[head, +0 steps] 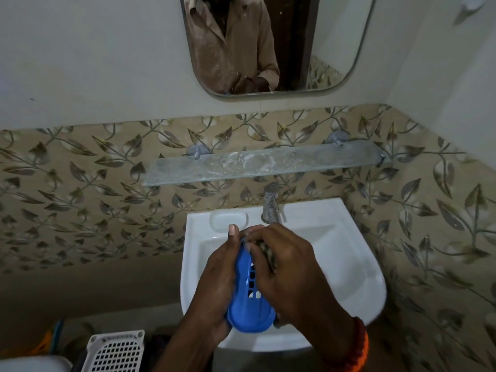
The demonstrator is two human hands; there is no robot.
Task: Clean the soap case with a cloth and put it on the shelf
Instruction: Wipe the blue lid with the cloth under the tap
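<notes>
The blue plastic soap case (pixel 251 311) with square drain holes is held tilted on its edge over the white sink. My left hand (pixel 217 277) grips it from the left side, thumb up at its far end. My right hand (pixel 287 267) lies over the case's inside and presses a dark patterned cloth (pixel 265 249) against it; only a small part of the cloth shows between the fingers. The glass shelf (pixel 188 170) hangs on the wall above the sink, with nothing standing on it.
A white sink (pixel 349 267) sits below my hands, with a chrome tap (pixel 269 205) at its back and a moulded soap recess (pixel 228 220). A mirror (pixel 335 49) hangs above the shelf. A white slotted basket (pixel 115 350) stands at lower left.
</notes>
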